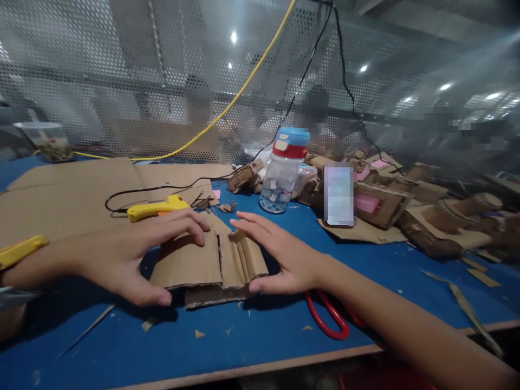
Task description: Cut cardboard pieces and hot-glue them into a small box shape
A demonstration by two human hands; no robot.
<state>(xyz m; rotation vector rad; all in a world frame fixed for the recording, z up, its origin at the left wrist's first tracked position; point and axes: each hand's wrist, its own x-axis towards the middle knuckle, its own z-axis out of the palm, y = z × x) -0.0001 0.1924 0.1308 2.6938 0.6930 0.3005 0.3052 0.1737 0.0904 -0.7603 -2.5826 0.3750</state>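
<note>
cardboard piece (pixel 190 265) between hands (pixel 122 260) (pixel 284 260); glue gun (pixel 152 209) behind; bottle (pixel 279 179) to its right; phone (pixel 340 195) right of bottle

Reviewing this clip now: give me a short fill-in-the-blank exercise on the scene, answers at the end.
1. The left hand and right hand are at a cardboard piece over a ____ tabletop.
2. The glue gun has a ____ body.
3. The looped handle by the right forearm is ____.
4. In the image, the bottle stands ____ of the phone.

Missing words: blue; yellow; red; left
</note>
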